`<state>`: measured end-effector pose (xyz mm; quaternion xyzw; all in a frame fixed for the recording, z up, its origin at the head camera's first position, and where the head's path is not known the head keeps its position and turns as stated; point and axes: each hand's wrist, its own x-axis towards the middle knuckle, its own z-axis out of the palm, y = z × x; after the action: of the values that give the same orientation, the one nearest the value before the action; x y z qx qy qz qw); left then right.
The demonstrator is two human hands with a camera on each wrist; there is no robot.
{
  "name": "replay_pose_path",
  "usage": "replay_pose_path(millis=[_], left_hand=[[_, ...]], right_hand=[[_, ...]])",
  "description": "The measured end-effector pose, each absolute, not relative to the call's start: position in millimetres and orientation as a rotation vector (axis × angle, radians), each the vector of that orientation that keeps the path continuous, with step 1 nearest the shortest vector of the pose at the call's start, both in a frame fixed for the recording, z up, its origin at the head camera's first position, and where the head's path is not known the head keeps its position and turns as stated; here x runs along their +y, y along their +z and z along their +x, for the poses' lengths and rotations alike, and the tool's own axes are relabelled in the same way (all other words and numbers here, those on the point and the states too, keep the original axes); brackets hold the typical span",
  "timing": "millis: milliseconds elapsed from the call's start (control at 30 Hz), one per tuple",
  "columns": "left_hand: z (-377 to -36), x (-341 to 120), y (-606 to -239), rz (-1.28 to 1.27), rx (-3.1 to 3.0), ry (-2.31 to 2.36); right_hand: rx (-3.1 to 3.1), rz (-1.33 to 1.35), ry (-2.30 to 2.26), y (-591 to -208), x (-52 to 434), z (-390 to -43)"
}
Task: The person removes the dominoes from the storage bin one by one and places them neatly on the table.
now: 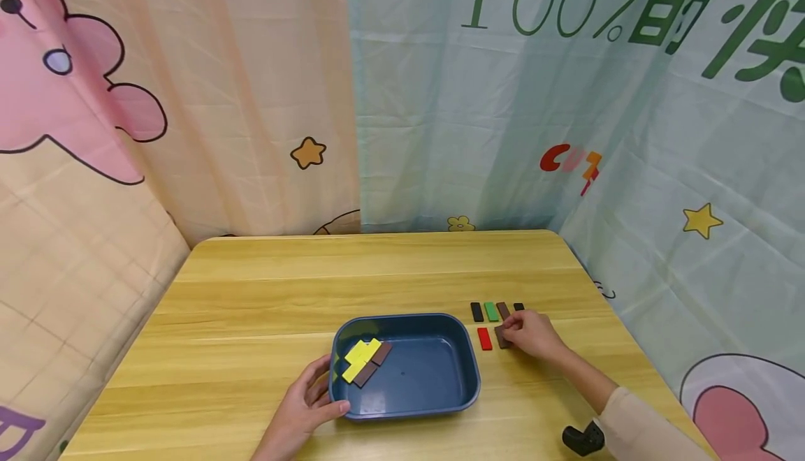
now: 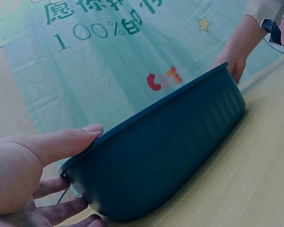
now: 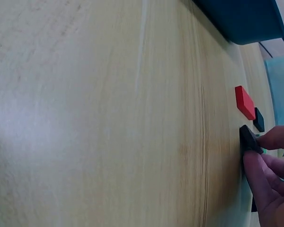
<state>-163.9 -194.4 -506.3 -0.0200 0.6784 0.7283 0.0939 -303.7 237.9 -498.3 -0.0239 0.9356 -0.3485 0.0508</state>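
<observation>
Head view: the left hand (image 1: pixel 306 405) grips the near left corner of the blue tray (image 1: pixel 459 349), thumb over the rim; yellow and brown tiles (image 1: pixel 363 362) lie just inside it. The right hand (image 1: pixel 531 334) pinches a brown tile (image 1: pixel 501 337) on the counter (image 1: pixel 251 293), beside a red tile (image 1: pixel 484 339).

Left wrist view: thumb on the rim, fingers curled under the wall.

Right wrist view: fingertips (image 3: pixel 260 170) close on the tile's edge. Lifting it straight up should spare its neighbours; open counter lies between hand and tray.

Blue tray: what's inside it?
Blue tray holds yellow tiles and brown tiles, clustered at its left end. Anything under them is hidden.
</observation>
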Motion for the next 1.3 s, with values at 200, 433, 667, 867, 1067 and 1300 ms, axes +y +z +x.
replay_pose_path(millis=[200, 433, 667, 867, 1067, 1300], left_hand=[[-163.5, -195.0, -506.1, -0.05, 2.006, 2.171], [-162.9, -194.5, -506.6, -0.05, 2.01, 2.167], [-162.3, -194.5, -507.1, -0.073, 2.033, 2.157], [-163.6, -194.5, -506.4, -0.075, 2.036, 2.163], [-164.1, -194.8, -505.4, -0.07, 2.029, 2.163], [-163.5, -194.8, -505.9, -0.063, 2.015, 2.164]], right_hand=[[2.884, -0.127, -0.992, -497.2, 237.3, -302.1], [2.893, -0.136, -0.99, -492.3, 239.5, -301.2], [2.891, -0.181, -1.065, -471.0, 240.9, -305.8], [2.888, -0.262, -1.116, -449.9, 239.1, -315.9], [2.901, -0.349, -1.116, -431.7, 230.8, -323.0], [2.9, -0.444, -1.064, -419.7, 217.1, -325.1]])
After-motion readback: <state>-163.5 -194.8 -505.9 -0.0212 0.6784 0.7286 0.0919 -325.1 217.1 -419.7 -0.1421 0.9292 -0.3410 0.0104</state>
